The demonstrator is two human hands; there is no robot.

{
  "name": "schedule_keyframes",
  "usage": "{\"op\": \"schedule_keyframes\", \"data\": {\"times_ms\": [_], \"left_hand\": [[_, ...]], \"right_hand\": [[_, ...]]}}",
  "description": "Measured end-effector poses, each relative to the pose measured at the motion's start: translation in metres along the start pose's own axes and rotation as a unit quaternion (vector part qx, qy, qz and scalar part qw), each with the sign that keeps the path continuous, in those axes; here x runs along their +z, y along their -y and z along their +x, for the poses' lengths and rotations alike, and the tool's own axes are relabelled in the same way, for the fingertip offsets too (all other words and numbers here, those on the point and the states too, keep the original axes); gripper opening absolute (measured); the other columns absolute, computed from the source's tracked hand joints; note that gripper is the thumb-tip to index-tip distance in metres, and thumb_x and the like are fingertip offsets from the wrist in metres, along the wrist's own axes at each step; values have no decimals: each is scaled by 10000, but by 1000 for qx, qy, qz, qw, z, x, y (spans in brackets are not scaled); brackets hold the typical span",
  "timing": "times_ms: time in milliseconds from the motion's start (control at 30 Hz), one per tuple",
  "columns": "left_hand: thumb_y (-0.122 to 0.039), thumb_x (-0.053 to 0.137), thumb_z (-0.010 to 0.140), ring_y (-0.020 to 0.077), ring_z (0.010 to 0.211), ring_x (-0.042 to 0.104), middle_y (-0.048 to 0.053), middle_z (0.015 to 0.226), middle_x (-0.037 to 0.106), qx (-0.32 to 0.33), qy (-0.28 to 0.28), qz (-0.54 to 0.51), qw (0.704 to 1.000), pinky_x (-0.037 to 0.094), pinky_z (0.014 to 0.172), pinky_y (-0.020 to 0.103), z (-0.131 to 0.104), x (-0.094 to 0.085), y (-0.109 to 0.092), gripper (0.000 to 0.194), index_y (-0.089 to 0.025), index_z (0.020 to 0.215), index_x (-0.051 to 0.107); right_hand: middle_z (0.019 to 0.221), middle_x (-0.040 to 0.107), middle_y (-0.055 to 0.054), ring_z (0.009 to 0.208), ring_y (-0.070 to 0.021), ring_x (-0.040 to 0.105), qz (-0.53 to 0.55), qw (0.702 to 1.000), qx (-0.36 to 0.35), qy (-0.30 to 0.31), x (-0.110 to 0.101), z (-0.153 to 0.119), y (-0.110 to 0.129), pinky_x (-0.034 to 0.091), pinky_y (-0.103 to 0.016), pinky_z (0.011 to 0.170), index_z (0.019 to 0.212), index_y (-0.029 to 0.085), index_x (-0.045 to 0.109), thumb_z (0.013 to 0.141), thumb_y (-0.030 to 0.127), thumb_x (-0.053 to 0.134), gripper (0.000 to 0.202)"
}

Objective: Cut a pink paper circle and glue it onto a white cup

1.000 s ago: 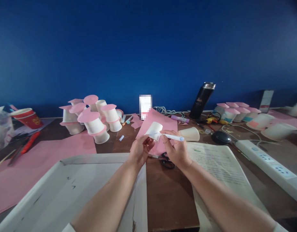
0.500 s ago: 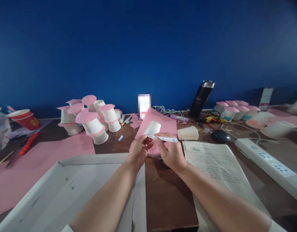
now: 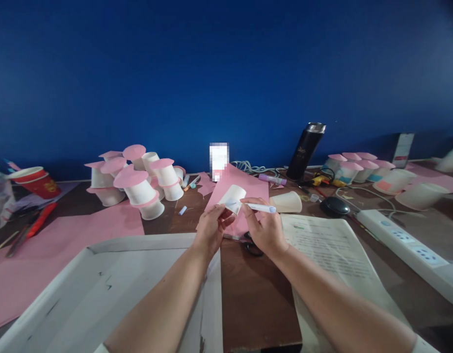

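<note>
Over a pink paper sheet (image 3: 244, 181), my left hand (image 3: 211, 228) is closed on the rim of a white paper cup (image 3: 234, 194), which is tilted on its side. Held in my right hand (image 3: 266, 229) is a white marker-like pen (image 3: 261, 208), its pale blue end pointing right. The pen's other end meets the cup near the rim; the exact contact is partly hidden by my fingers. Black scissor handles (image 3: 253, 245) show below my right hand. Another paper cup (image 3: 287, 202) lies on its side just to the right.
Stacked cups with pink paper tops (image 3: 132, 184) stand at the left. A white tray-like box (image 3: 138, 284) fills the near left. To the right are a printed sheet (image 3: 325, 250), a black mouse (image 3: 334, 207), a power strip (image 3: 410, 245) and a black flask (image 3: 305, 152).
My right hand and the pen have shifted slightly right and down along the cup. More of the cup's rim and the scissor handles now show. My left hand has barely moved.
</note>
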State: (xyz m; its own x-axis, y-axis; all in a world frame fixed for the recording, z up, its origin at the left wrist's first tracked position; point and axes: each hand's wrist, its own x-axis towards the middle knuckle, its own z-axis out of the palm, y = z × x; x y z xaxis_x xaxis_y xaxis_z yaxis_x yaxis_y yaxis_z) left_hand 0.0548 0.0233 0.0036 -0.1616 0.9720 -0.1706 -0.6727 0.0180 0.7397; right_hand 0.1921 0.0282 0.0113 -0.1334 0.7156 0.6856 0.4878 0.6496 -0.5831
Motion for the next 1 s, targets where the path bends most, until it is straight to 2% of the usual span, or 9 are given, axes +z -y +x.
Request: {"op": "schedule_keyframes", "data": {"times_ms": [133,300,400,567,833,1000], "left_hand": [[-151,651,718,82,614,564,4,646,573,6,1,-15,1000,513,587,194,1,-1,0,80,-106,684,594],[-90,564,773,81,586,564,31,647,573,-26,-34,-65,997,520,576,192,2,2,-4,82,-86,699,600],[-66,523,789,79,561,558,38,626,561,-39,-44,-90,994,517,559,182,1,4,-6,137,-87,669,587],[-52,499,800,75,547,556,37,612,555,-38,-41,-101,993,517,555,172,1,6,-7,170,-88,660,589],[-72,506,812,77,553,562,38,605,563,-56,-36,-75,995,513,540,169,-1,6,-7,179,-80,656,591],[-68,523,796,78,561,567,38,610,573,-50,-46,-71,995,508,551,173,0,6,-6,150,-80,665,595]], "right_hand": [[979,675,-52,925,-196,623,27,998,-35,46,2,-2,2,468,-328,842,996,212,622,907,263,489,168],[942,683,-60,870,-204,637,7,999,3,-39,-4,3,0,487,-332,792,974,202,624,903,276,492,167],[910,681,-63,835,-203,645,7,998,10,-63,-8,5,-1,495,-328,763,977,196,622,904,285,486,179],[919,679,-55,871,-203,630,-11,998,-42,-35,-6,3,4,457,-346,821,961,199,618,904,261,485,157],[956,681,-62,902,-214,619,-22,999,-25,-11,-4,2,1,450,-355,823,997,201,617,905,266,485,173],[962,690,-55,920,-215,620,-12,999,-28,31,-4,1,6,450,-357,859,961,209,629,907,278,479,173]]}}
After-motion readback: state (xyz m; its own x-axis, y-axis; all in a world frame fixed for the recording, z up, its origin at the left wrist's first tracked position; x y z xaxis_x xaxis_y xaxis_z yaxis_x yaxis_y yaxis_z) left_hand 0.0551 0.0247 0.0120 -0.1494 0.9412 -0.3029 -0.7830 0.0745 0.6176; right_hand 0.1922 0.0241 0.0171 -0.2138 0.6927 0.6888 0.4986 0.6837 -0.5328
